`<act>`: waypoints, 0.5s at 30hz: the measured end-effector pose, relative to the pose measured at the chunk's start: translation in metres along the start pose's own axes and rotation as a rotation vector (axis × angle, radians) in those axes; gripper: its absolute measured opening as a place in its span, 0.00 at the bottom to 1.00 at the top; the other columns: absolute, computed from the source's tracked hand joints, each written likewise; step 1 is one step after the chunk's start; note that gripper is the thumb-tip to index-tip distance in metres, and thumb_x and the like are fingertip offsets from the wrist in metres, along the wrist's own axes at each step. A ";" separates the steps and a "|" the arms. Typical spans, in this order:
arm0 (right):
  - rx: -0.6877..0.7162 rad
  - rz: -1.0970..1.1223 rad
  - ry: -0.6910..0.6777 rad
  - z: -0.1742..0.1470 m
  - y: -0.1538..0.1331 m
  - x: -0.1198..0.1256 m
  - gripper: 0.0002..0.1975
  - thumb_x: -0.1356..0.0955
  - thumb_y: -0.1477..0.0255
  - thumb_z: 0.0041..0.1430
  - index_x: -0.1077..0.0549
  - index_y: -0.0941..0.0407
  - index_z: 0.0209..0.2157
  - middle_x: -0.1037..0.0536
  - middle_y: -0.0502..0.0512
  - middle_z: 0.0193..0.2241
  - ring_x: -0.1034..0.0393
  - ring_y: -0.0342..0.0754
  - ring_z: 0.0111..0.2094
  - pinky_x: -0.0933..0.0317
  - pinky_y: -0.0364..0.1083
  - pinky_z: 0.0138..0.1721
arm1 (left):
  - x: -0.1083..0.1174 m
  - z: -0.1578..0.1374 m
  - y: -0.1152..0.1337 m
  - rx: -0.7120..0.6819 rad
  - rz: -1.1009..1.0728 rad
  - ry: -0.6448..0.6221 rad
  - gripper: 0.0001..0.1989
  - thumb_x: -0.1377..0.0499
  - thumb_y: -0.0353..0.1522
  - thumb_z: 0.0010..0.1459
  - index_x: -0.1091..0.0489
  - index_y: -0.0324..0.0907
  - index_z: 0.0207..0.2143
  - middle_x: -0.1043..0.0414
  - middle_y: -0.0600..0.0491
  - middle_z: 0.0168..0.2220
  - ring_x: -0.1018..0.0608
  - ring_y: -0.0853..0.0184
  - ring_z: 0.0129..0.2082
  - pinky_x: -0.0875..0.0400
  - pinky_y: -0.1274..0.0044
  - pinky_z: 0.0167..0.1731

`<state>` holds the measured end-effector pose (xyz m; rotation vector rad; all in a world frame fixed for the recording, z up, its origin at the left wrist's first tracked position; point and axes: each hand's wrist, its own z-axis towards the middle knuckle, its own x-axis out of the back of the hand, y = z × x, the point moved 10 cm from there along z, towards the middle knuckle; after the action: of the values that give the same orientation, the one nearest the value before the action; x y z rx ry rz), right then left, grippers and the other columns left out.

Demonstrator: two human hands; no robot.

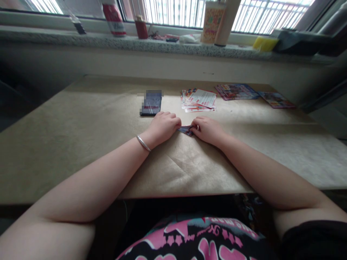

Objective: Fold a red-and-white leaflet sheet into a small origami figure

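Observation:
Between my two hands, just above or on the tabletop, is a small folded piece of printed paper (185,130), bluish with dark print. My left hand (165,124), with a silver bangle at the wrist, pinches its left end. On the right end, the thumb and fingers of my right hand (207,129) are closed. Parts of the paper are hidden under my fingers. Just beyond my left hand lies a dark phone (151,104), partly blurred out. A fanned pile of white and red printed sheets (200,99) rests beyond my right hand.
Colourful printed leaflets (237,91) lie at the back right, with another small stack (276,99) near the table's right edge. Behind the table (67,144), a stone windowsill (162,45) carries a red can (114,20), a patterned cup (212,21) and a yellow item (265,43).

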<state>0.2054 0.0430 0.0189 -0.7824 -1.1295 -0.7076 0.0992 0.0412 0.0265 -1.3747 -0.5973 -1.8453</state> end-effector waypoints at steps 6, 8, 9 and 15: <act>-0.021 -0.004 -0.021 -0.001 0.006 0.000 0.06 0.34 0.69 0.58 0.25 0.55 0.31 0.21 0.55 0.34 0.30 0.50 0.37 0.43 0.46 0.36 | 0.004 -0.003 0.005 -0.013 0.050 0.014 0.10 0.45 0.33 0.65 0.24 0.41 0.35 0.23 0.49 0.36 0.24 0.59 0.37 0.36 0.69 0.38; -0.021 0.004 -0.017 -0.002 0.011 0.000 0.05 0.32 0.70 0.56 0.25 0.55 0.30 0.22 0.55 0.32 0.30 0.50 0.37 0.43 0.46 0.36 | 0.005 -0.004 0.002 0.005 0.048 0.003 0.10 0.45 0.33 0.65 0.24 0.41 0.35 0.23 0.48 0.36 0.23 0.59 0.37 0.36 0.69 0.38; -0.019 0.013 -0.017 -0.002 0.013 0.000 0.04 0.32 0.70 0.55 0.25 0.55 0.30 0.22 0.55 0.32 0.30 0.50 0.36 0.43 0.46 0.36 | 0.005 -0.004 0.001 0.014 0.048 -0.002 0.10 0.45 0.33 0.65 0.25 0.41 0.35 0.23 0.48 0.36 0.23 0.59 0.37 0.36 0.69 0.38; -0.003 0.031 -0.028 -0.002 0.017 -0.002 0.05 0.32 0.69 0.55 0.26 0.55 0.29 0.23 0.55 0.31 0.31 0.49 0.36 0.43 0.46 0.36 | 0.003 -0.006 -0.006 0.023 0.074 -0.016 0.10 0.46 0.32 0.64 0.25 0.40 0.34 0.23 0.47 0.36 0.23 0.59 0.37 0.36 0.69 0.38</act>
<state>0.2200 0.0511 0.0138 -0.8129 -1.1399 -0.6735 0.0902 0.0396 0.0279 -1.3796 -0.5669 -1.7642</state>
